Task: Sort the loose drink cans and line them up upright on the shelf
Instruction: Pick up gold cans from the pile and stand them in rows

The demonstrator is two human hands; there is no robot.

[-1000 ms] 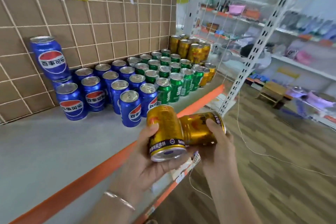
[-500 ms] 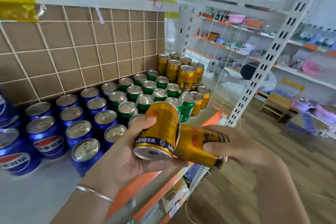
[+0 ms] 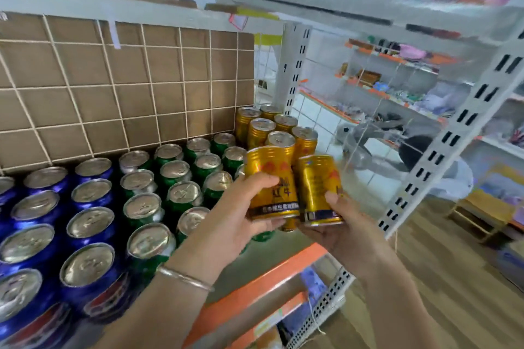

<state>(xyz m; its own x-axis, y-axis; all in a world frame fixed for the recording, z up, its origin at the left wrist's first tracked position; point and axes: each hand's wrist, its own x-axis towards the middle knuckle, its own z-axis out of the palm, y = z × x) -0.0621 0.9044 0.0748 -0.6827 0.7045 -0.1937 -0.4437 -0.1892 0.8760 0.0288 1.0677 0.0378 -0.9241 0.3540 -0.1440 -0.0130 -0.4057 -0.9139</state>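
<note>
My left hand [image 3: 226, 224] grips a gold can [image 3: 269, 178], held nearly upright above the shelf's front right part. Beside it, my right hand [image 3: 340, 224] grips a second gold can [image 3: 319, 184], also nearly upright and touching the first. Just behind them stand several gold cans [image 3: 263, 130] in the shelf's back right corner. Green cans [image 3: 181, 176] fill the middle in rows and blue cans [image 3: 85, 224] fill the left. All the shelved cans stand upright on the grey shelf [image 3: 269, 258].
An orange strip [image 3: 255, 289] runs along the shelf's front edge. A white wire grid over brown board [image 3: 127, 88] backs the shelf. A white slotted upright [image 3: 442, 150] rises at the right. An upper shelf [image 3: 368, 5] carries purple packs. Wooden floor lies to the right.
Both gold cans have been turned from lying tilted to nearly upright and carried up and right toward the gold group. The view has moved closer to the shelf.
</note>
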